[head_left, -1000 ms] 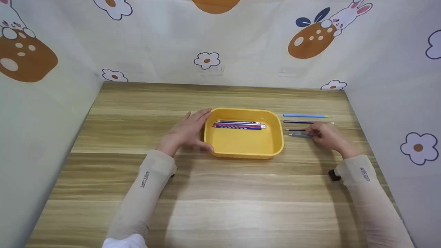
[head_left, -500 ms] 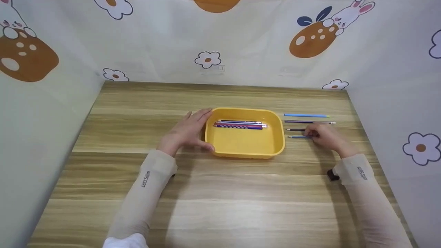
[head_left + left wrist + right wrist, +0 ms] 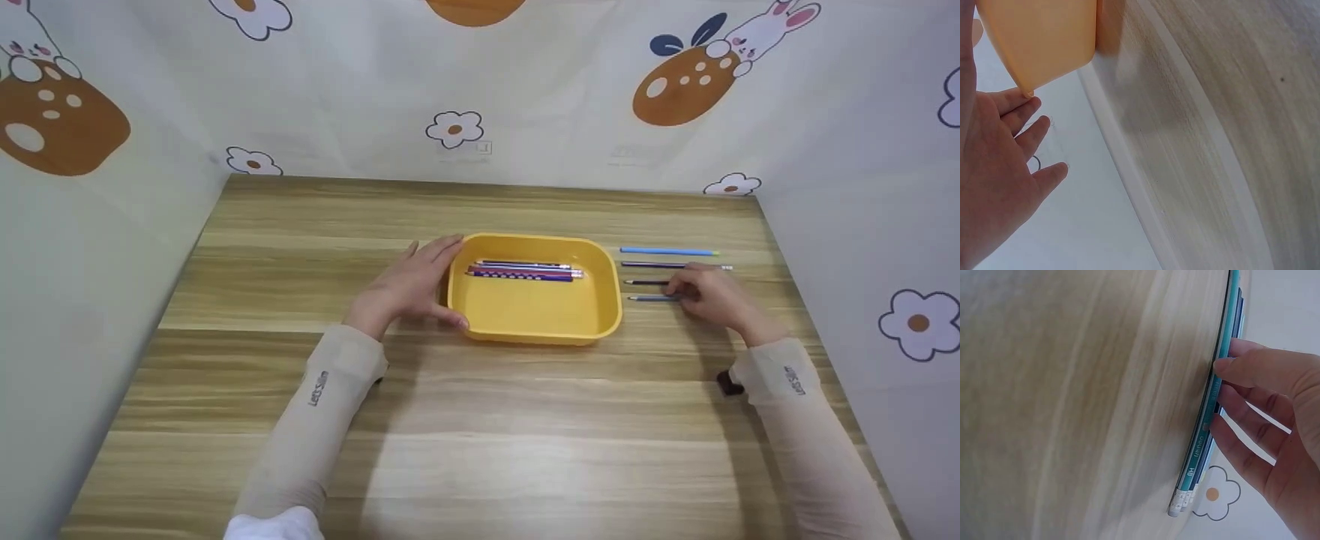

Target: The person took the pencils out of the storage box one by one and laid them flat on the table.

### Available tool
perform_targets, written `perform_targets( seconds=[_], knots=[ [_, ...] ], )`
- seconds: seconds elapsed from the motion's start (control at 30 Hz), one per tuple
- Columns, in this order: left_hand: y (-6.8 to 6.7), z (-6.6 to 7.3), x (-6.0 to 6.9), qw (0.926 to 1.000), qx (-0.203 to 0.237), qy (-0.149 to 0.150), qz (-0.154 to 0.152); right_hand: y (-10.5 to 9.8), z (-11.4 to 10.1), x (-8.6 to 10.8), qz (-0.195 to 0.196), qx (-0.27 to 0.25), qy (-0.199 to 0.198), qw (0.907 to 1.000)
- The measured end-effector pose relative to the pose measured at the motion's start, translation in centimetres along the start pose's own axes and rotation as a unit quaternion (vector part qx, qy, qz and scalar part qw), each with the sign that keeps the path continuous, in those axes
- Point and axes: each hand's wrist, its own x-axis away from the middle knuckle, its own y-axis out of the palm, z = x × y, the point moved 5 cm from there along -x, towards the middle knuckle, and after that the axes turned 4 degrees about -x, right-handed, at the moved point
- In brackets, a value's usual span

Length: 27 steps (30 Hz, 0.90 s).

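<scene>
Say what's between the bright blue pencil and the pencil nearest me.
Head view: a farther dark pencil, a nearer dark pencil and, partly covering them, the right hand.

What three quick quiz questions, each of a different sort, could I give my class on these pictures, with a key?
1. Multiple choice: What colour is the pencil that the right hand pinches? A) red B) blue-green C) yellow
2. True or false: The left hand touches the yellow tray.
3. Fill the gap: In the head view, the pencils on the table lie to the ____ of the tray.

Key: 1. B; 2. true; 3. right.
</scene>
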Motion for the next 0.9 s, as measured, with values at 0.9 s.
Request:
perform_targets(
  seconds=[0.9],
  knots=[
    [-0.2, 0.1, 0.1, 1.0, 0.002, 0.001, 0.002, -3.0, -3.6, -2.9, 0.005, -0.048, 0.026, 0.9985]
  ],
)
